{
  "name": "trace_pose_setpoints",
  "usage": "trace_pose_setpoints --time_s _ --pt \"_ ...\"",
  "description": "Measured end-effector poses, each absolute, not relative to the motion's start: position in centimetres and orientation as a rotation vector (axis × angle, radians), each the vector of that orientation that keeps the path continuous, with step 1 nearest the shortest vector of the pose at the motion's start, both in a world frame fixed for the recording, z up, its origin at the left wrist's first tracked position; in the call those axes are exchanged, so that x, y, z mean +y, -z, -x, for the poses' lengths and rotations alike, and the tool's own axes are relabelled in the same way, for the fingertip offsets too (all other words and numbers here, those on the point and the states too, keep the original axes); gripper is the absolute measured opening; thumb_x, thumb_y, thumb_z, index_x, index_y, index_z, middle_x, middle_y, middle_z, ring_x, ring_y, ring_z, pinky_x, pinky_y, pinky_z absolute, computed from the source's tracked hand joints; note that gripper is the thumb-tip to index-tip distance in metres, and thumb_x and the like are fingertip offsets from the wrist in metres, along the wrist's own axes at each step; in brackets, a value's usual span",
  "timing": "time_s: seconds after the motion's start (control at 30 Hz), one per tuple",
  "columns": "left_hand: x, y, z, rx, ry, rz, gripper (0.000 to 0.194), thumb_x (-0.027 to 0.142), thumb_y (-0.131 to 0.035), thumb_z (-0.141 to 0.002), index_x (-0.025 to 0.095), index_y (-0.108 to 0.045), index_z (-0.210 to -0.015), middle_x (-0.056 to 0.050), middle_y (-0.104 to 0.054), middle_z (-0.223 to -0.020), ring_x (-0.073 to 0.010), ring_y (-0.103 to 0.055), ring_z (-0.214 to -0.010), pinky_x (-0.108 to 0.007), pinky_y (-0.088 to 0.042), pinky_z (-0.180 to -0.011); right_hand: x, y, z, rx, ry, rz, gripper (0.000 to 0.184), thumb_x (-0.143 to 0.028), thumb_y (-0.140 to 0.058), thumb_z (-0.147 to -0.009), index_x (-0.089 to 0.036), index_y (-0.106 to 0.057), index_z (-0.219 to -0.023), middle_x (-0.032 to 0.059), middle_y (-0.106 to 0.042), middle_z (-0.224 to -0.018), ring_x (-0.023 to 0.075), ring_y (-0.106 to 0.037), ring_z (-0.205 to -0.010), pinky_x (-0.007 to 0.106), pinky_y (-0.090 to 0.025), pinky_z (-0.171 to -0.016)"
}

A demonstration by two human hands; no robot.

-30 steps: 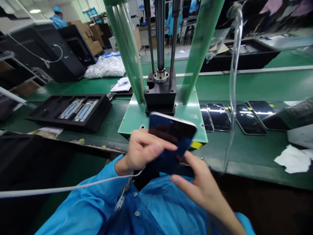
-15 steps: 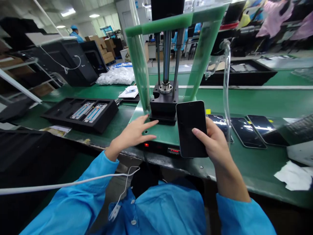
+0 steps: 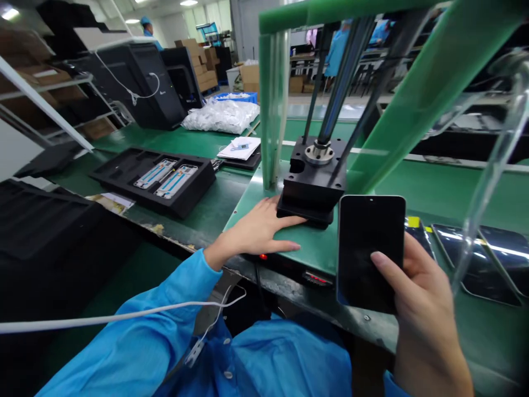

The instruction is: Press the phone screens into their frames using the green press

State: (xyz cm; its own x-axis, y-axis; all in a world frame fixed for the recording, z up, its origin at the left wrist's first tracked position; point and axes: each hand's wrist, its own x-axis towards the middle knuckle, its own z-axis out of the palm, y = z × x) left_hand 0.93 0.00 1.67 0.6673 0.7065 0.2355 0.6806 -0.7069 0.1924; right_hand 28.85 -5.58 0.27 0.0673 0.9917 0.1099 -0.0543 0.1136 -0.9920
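Note:
My right hand grips a smartphone by its right side, thumb across the dark screen, which faces me. The phone stands nearly upright to the right of a small press with a black block and metal rods. My left hand lies on the press's green base, fingers stretched and spread. Its fingertips reach up to the lower edge of the black block, and some are partly hidden there. A red light and a red display show on the base's front.
A black foam tray at the left holds phone frames. Several dark phone screens lie at the right, behind a clear tube. Green posts frame the press. A white cable crosses my left arm.
My left hand has moved right and forward to the black block. The view has shifted closer and turned left. The phone stays in my right hand.

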Motion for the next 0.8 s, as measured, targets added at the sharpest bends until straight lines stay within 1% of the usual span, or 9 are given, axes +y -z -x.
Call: trace_pose_setpoints --time_s 0.07,0.17,0.27,0.33,0.47,0.53,0.7,0.8 --pt "-0.07 -1.48 -0.88 1.166 -0.478 -2.789 0.065 0.065 -0.057 -0.093 0.027 -0.057 -0.145 -0.018 -0.042 -0.155 -0.0382 -0.038 -0.143 -0.055 -0.035 -0.117 -5.64 -0.24 -28.86 -1.161 -1.119 1.143 0.039 -0.039 -0.083 -0.08 -0.036 -0.073 -0.118 0.0017 -0.075 -0.102 0.0241 -0.073 -0.088 0.03 -0.063 -0.073" --pt "-0.07 -1.33 -0.79 1.169 -0.497 -2.785 0.064 0.065 -0.057 -0.093 0.028 -0.055 -0.146 -0.017 -0.041 -0.155 -0.0367 -0.038 -0.144 -0.053 -0.034 -0.118 -5.74 -0.11 -28.77 -1.121 -1.111 1.172 0.045 -0.04 -0.085 -0.075 -0.032 -0.073 -0.118 0.0031 -0.075 -0.098 0.0249 -0.073 -0.084 0.029 -0.064 -0.068" --pt "-0.08 -1.31 -0.74 1.164 -0.51 -2.793 0.062 0.064 -0.056 -0.094 0.03 -0.054 -0.146 -0.016 -0.04 -0.156 -0.0348 -0.037 -0.145 -0.051 -0.034 -0.119 -5.79 -0.02 -28.56 -1.069 -1.075 1.152 0.05 -0.041 -0.088 -0.07 -0.029 -0.074 -0.117 0.0029 -0.075 -0.096 0.0206 -0.072 -0.076 0.024 -0.062 -0.064" --pt "-0.11 -1.32 -0.74 1.164 -0.519 -2.796 0.061 0.063 -0.056 -0.094 0.029 -0.055 -0.146 -0.017 -0.039 -0.156 -0.0345 -0.038 -0.145 -0.051 -0.035 -0.118 -5.75 -0.1 -28.43 -1.061 -1.06 1.141 0.05 -0.04 -0.089 -0.068 -0.028 -0.075 -0.115 0.0025 -0.076 -0.095 0.0187 -0.072 -0.073 0.022 -0.061 -0.064" --pt "-0.22 -1.28 -0.8 1.192 -0.514 -2.799 0.06 0.064 -0.056 -0.094 0.029 -0.057 -0.144 -0.017 -0.039 -0.156 -0.0349 -0.04 -0.143 -0.051 -0.037 -0.117 -5.63 -0.42 -28.34 -1.086 -1.057 1.153 0.049 -0.043 -0.091 -0.065 -0.028 -0.077 -0.11 0.0044 -0.076 -0.091 0.022 -0.073 -0.075 0.024 -0.062 -0.063" --pt "-0.27 -1.24 -0.83 1.203 -0.504 -2.793 0.06 0.063 -0.056 -0.095 0.029 -0.057 -0.144 -0.017 -0.04 -0.155 -0.0345 -0.041 -0.142 -0.051 -0.037 -0.116 -5.62 -0.47 -28.36 -1.083 -1.056 1.155 0.05 -0.044 -0.091 -0.064 -0.029 -0.077 -0.109 0.0042 -0.076 -0.093 0.0222 -0.073 -0.077 0.023 -0.062 -0.064" --pt "-0.42 -1.22 -0.85 1.203 -0.521 -2.775 0.058 0.06 -0.056 -0.096 0.028 -0.056 -0.145 -0.016 -0.04 -0.156 -0.0349 -0.042 -0.141 -0.052 -0.039 -0.115 -5.71 -0.1 -28.38 -1.067 -1.028 1.185 0.054 -0.043 -0.09 -0.065 -0.03 -0.076 -0.116 0.0021 -0.076 -0.103 0.0188 -0.073 -0.08 0.02 -0.061 -0.067" --pt "-0.47 -1.25 -0.86 1.217 -0.511 -2.772 0.057 0.06 -0.056 -0.096 0.029 -0.056 -0.144 -0.016 -0.041 -0.156 -0.0345 -0.042 -0.141 -0.051 -0.038 -0.115 -5.69 0.08 -28.38 -1.076 -1.024 1.182 0.057 -0.043 -0.089 -0.067 -0.03 -0.075 -0.12 0.0022 -0.075 -0.107 0.0187 -0.073 -0.083 0.021 -0.062 -0.069"
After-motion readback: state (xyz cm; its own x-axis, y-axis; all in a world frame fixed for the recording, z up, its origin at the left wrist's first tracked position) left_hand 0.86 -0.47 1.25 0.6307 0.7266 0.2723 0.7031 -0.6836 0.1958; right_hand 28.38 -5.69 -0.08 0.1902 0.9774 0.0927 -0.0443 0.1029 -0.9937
